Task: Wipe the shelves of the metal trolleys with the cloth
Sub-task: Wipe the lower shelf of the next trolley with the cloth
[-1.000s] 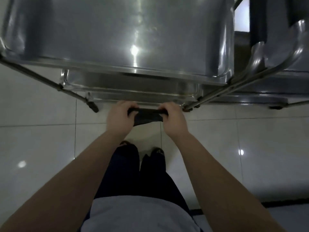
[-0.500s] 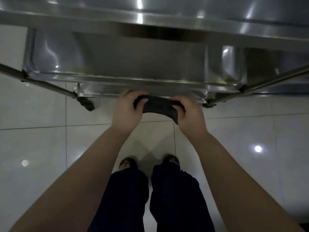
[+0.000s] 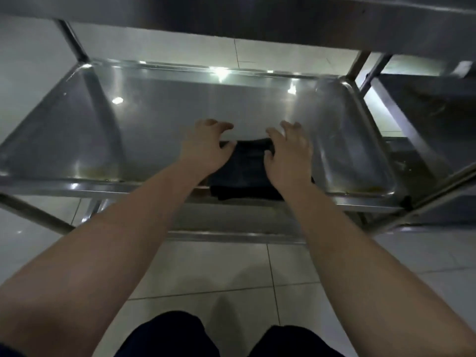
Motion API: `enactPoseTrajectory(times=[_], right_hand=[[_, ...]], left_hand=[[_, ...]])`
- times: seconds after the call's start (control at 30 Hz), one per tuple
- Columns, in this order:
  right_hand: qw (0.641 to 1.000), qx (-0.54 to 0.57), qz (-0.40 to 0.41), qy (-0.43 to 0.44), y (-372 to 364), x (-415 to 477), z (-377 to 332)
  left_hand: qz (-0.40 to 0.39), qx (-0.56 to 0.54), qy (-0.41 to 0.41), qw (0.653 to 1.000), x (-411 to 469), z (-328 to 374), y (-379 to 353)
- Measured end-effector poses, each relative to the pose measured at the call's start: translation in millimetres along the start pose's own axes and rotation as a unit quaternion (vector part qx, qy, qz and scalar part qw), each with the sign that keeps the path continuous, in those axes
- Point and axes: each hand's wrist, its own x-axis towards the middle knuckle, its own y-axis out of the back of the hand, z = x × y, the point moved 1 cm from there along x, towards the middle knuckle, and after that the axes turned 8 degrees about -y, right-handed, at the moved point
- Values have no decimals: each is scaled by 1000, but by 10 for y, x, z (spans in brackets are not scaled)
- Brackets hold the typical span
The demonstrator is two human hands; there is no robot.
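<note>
Gone from the air in front of the trolley (image 3: 33,214) a second ago, down onto its middle shelf (image 3: 167,119), with the cloth (image 3: 244,173) no longer pulled taut between two fists.

Nearest, below the wrists: dark trousers (image 3: 164,336) over pale floor tiles (image 3: 206,266). Further out, under the forearms, a lower shelf (image 3: 231,222), partly hidden by the rail above it.

Then the cloth, dark and folded, lying on the middle shelf between and beneath both hands, its near edge reaching over the front rim. Left hand (image 3: 206,150) resting with its heel on the cloth's left side, thumb touching the far edge of the fold, fingers spread and loosely bent, lifted clear of the metal, gripping nothing. Right hand (image 3: 289,155) set on the cloth's right side in much the same way, released, fingers splayed and crooked, thumb against the fabric; impossible to tell whether that thumb nips the fold.

Beyond the fingertips, bare steel with lamp glints and a raised far rim. Yellowish smears (image 3: 95,173) in the near corners of the shelf, well left of the left hand and well right of the right hand. Above and beyond both hands, the underside of the top shelf (image 3: 257,19). Off past the right hand, a second trolley (image 3: 425,104), just beside the first.
</note>
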Motion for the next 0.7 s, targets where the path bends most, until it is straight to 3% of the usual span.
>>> enactPoseTrajectory(times=[0.07,0.17,0.23,0.3,0.43,0.6,0.7], right_hand=[[998,4,-34,48,-48,-85,-193],[977,-48,-198,60,-229,-180,-479],[967,-70,-239,49,-335,-238,-506],[969,-77,-231,40,-358,-288,-432],[974,-81,-213,15,-235,-310,-37],[976,-93,-193,-47,-43,-303,734],[981,-111,-160,-21,-79,-312,833]], left_hand=[[46,-8,14,999,34,-157,5],[10,12,30,999,122,-303,-33],[-6,23,42,999,195,-274,-60],[-14,33,31,999,276,-195,-120],[-137,90,20,986,274,-119,-321],[-143,136,7,980,172,-126,-414],[-140,146,17,979,167,-142,-441]])
